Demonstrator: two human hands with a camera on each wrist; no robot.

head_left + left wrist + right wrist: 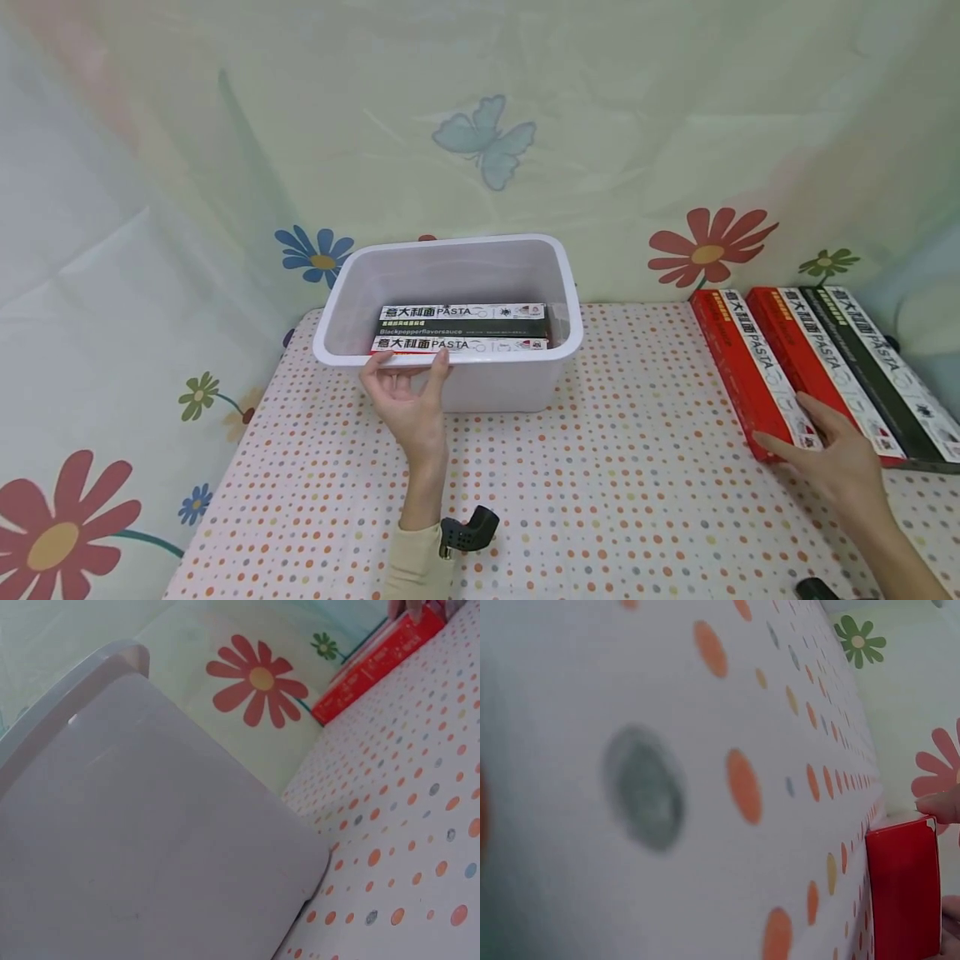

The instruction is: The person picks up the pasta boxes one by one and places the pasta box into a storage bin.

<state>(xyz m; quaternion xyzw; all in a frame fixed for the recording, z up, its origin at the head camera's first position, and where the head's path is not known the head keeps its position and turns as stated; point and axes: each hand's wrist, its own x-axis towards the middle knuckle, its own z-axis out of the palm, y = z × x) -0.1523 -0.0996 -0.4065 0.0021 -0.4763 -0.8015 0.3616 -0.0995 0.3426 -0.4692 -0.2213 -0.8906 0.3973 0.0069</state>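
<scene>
On head cam I've got the L hand [408,408] gripping the near rim of the white tub [502,387], thumb tip up at the rim, fingers curled in beside it. Tub sits on the worktop [600,517], L of centre, nr the backdrop [600,125]. Inside I can read a blk-and-white pasta box [461,327], w/ a red-edged pasta box [495,344] just in front, both lengthwise.

Over on the far R, my R hand [843,467] is holding the near end of the left red box [742,367], thumb on its L side, fingers on its R, so spread abt one box wide. That box lies on the worktop, well apart from the tub. Next to it, going R: middle red box [810,358], then the black box [862,367] alongside.

L wrist cam is mostly tub wall; R hand shows up top w/ a red box. R wrist cam: red box end, thumb at one corner, fingers partly cut off by the frame edge.
</scene>
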